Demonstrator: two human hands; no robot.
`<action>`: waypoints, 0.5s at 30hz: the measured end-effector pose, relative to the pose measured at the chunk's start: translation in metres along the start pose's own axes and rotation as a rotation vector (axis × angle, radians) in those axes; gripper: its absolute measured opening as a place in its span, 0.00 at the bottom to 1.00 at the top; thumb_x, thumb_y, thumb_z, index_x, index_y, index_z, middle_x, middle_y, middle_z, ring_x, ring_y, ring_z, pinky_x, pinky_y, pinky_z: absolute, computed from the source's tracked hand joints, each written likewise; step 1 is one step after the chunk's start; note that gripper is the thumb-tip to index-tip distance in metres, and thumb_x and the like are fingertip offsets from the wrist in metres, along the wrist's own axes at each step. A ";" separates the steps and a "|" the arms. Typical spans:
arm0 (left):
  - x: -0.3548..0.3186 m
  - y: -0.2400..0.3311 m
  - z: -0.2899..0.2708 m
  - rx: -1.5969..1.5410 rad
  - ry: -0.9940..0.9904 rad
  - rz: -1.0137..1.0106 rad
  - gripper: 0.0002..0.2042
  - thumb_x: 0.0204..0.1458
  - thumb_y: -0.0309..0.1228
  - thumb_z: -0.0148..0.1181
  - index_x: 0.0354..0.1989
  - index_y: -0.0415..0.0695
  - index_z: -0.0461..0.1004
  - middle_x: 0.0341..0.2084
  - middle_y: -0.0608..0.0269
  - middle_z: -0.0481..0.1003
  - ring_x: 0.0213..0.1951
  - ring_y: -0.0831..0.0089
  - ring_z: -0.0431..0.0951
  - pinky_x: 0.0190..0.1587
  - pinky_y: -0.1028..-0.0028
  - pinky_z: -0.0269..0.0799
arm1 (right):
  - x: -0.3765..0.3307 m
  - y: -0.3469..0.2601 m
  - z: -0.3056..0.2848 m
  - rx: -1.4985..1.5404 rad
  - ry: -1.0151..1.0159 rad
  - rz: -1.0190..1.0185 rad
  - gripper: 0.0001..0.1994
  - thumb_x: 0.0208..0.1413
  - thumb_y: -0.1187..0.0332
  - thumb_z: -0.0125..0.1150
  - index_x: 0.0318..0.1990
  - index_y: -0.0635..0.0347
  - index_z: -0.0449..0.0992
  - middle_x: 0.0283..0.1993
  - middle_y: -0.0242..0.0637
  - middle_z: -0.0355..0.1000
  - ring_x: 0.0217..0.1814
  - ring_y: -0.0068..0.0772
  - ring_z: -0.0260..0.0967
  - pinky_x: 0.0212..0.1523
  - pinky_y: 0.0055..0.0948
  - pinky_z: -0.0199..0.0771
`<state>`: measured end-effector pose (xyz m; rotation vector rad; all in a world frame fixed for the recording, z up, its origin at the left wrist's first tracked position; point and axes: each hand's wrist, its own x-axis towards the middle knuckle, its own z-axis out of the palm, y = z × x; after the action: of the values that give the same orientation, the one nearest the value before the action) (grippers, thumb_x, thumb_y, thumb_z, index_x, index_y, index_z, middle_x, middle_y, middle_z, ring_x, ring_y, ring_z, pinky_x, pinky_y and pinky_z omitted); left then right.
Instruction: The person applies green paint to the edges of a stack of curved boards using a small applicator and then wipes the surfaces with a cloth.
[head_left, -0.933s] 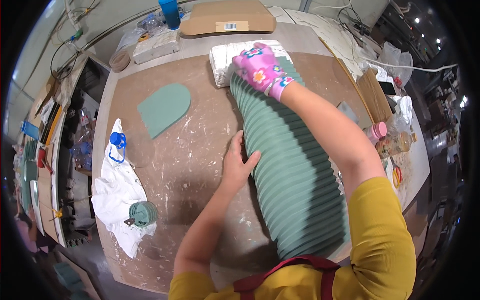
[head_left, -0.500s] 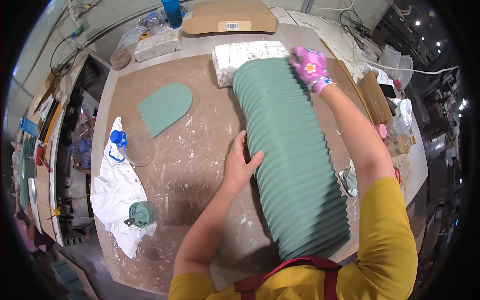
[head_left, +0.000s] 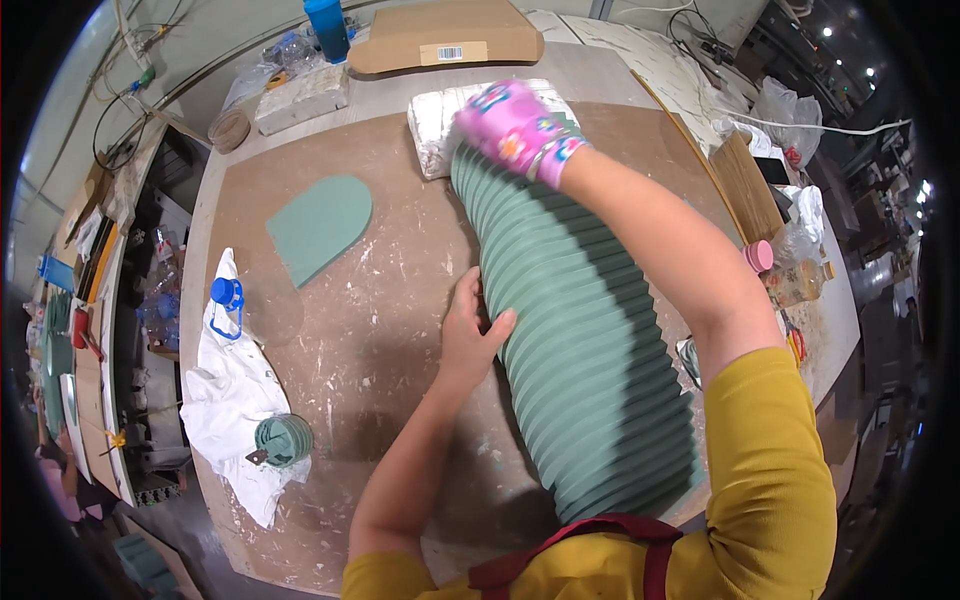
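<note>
A long row of green arched panels (head_left: 590, 350) stands on edge across the brown worktable (head_left: 370, 330), running from near my body to the far side. My bare left hand (head_left: 472, 335) presses flat against the row's left flank, about halfway along. My right hand (head_left: 512, 128), in a pink flowered glove, rests on top of the row's far end, next to a white wrapped bundle (head_left: 436, 120). A single green arched panel (head_left: 318, 226) lies flat on the table to the left.
A white cloth (head_left: 232, 400) lies at the left edge with a blue-capped bottle (head_left: 228, 296) and a green tape roll (head_left: 284, 440) on it. A cardboard box (head_left: 445, 35) and blue cup (head_left: 328, 28) sit at the far side. Bottles (head_left: 790, 285) and clutter crowd the right.
My gloved right hand went right along the row's far end, then came back left to its top. My left hand has stayed pressed against the row's side.
</note>
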<state>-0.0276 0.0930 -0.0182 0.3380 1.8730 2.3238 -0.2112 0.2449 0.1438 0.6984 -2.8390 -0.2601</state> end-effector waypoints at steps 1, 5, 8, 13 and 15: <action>-0.001 -0.001 -0.002 0.015 0.009 -0.011 0.35 0.50 0.29 0.62 0.64 0.31 0.52 0.55 0.44 0.65 0.56 0.63 0.68 0.57 0.68 0.65 | -0.008 0.013 0.007 0.105 0.116 0.064 0.09 0.52 0.65 0.58 0.39 0.56 0.77 0.35 0.43 0.76 0.42 0.45 0.75 0.44 0.41 0.74; 0.002 0.003 -0.001 0.115 -0.037 -0.004 0.35 0.50 0.30 0.62 0.64 0.31 0.52 0.55 0.45 0.65 0.57 0.63 0.67 0.57 0.68 0.64 | -0.063 0.082 0.037 0.127 0.265 0.461 0.10 0.55 0.61 0.58 0.41 0.53 0.77 0.39 0.44 0.76 0.43 0.48 0.74 0.43 0.42 0.73; 0.001 0.013 0.003 0.062 -0.018 -0.018 0.34 0.50 0.30 0.62 0.64 0.31 0.53 0.55 0.45 0.65 0.56 0.63 0.67 0.57 0.68 0.64 | -0.075 0.110 0.027 0.066 0.052 0.582 0.12 0.56 0.60 0.57 0.45 0.53 0.76 0.42 0.43 0.76 0.46 0.48 0.74 0.45 0.41 0.73; -0.001 0.014 -0.002 0.043 -0.003 -0.031 0.34 0.50 0.28 0.61 0.64 0.31 0.53 0.55 0.45 0.65 0.56 0.62 0.67 0.58 0.67 0.64 | -0.055 0.065 0.027 0.215 0.269 0.304 0.10 0.57 0.61 0.56 0.41 0.54 0.76 0.44 0.46 0.76 0.47 0.48 0.74 0.47 0.41 0.74; -0.001 0.015 0.000 0.027 -0.005 -0.033 0.34 0.50 0.28 0.61 0.64 0.31 0.53 0.55 0.44 0.65 0.57 0.62 0.67 0.59 0.67 0.63 | -0.064 0.092 0.021 0.156 0.095 0.473 0.10 0.57 0.61 0.56 0.41 0.55 0.76 0.45 0.47 0.75 0.48 0.49 0.73 0.48 0.43 0.73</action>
<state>-0.0264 0.0898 -0.0038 0.3131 1.8948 2.2759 -0.2004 0.3580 0.1336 0.0471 -2.8446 0.0699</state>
